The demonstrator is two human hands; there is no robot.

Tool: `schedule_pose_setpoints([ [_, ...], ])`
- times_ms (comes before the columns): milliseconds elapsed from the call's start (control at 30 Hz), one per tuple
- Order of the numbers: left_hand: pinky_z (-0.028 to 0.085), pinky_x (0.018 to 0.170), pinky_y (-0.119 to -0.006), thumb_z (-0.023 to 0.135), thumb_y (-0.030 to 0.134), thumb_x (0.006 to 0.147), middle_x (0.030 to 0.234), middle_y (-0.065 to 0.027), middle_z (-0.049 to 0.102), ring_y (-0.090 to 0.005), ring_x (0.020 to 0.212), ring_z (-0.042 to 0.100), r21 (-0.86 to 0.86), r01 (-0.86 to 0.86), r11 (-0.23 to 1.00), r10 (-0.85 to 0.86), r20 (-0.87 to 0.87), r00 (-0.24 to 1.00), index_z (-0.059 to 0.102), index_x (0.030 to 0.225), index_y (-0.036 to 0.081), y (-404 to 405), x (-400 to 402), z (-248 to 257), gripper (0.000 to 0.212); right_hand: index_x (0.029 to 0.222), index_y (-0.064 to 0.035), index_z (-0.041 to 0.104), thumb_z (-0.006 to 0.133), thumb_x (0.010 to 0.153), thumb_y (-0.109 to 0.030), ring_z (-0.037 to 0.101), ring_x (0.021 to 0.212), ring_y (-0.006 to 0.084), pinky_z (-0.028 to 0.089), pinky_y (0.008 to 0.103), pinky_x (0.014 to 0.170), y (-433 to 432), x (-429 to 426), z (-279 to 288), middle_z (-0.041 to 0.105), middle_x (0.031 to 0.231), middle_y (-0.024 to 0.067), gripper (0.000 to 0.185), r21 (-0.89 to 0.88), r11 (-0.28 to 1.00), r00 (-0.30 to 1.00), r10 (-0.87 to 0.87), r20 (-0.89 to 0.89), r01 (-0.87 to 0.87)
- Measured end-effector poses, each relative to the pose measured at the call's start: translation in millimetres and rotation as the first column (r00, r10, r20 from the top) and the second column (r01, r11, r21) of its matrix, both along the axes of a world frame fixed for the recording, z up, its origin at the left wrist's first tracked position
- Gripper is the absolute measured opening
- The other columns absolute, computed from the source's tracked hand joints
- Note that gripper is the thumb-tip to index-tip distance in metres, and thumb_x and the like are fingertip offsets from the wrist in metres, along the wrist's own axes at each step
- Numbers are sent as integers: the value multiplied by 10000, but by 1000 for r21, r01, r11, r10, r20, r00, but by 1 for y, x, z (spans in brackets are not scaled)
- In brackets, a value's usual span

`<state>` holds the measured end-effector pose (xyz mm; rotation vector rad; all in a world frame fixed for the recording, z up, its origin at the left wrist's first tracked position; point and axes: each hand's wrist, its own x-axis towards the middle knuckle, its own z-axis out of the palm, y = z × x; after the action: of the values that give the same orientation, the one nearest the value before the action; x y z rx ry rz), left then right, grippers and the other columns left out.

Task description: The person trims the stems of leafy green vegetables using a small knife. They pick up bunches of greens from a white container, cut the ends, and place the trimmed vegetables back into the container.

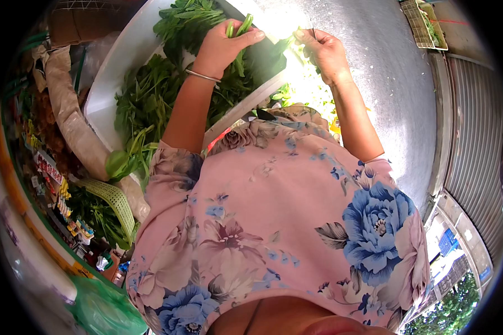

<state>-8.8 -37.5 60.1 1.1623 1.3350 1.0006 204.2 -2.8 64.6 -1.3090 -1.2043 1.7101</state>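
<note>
My left hand (228, 46), with a metal bangle at the wrist, grips a few green stems (245, 25) above a white box (113, 75). Leafy greens (146, 100) lie heaped in that box, some bunched near its far end. Past the box's near edge, my right hand (325, 52) pinches a piece of green leaf or stem (292, 38) between thumb and fingers. A thin dark line shows by the right fingers; glare hides what it is. Loose leaf scraps (312, 90) lie in bright sun below the right hand.
To the left, a pale green plastic basket (121, 201) holds more greens, beside a long brown wrapped roll (65, 104). A green plastic bag (105, 307) lies lower left. Grey pavement (385, 75) runs along the right towards a roller shutter (473, 109) and a yellowish crate (414, 25).
</note>
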Motion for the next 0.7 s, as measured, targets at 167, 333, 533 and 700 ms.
schedule_pose_setpoints([
  [167, 458, 718, -240, 661, 178, 784, 899, -82, 626, -101, 796, 570, 56, 162, 985, -162, -7, 987, 512, 1002, 13, -1, -6, 1, 311, 874, -17, 647, 625, 821, -197, 461, 561, 51, 359, 175, 499, -7, -37, 14, 626, 746, -3, 189, 19, 986, 981, 169, -100, -168],
  [333, 468, 623, -274, 665, 158, 761, 838, -78, 642, -128, 632, 580, 37, -47, 998, 50, -73, 996, 538, 913, 17, 7, -56, -17, 244, 1077, -59, 595, 587, 846, -225, 446, 528, 32, 342, 154, 454, 4, -31, -3, 625, 777, 5, 284, -7, 999, 996, 45, -81, -46],
  [533, 470, 611, -344, 760, 349, 620, 743, -104, 633, -202, 620, 596, -159, -107, 981, -14, -616, 788, 623, 803, 40, -4, -89, -125, 384, 998, -35, 618, 597, 820, -167, 440, 537, 33, 294, 151, 421, -1, 9, -19, 598, 725, 6, 222, -107, 993, 998, -59, -12, 57],
  [700, 485, 746, -374, 758, 400, 594, 884, -166, 634, -288, 827, 617, -120, -85, 989, -50, -818, 573, 597, 997, 22, -5, -61, -167, 575, 1010, -33, 614, 598, 816, -159, 437, 535, 33, 294, 153, 420, -15, 17, -24, 597, 729, -2, 232, -136, 987, 996, -75, 40, 80],
])
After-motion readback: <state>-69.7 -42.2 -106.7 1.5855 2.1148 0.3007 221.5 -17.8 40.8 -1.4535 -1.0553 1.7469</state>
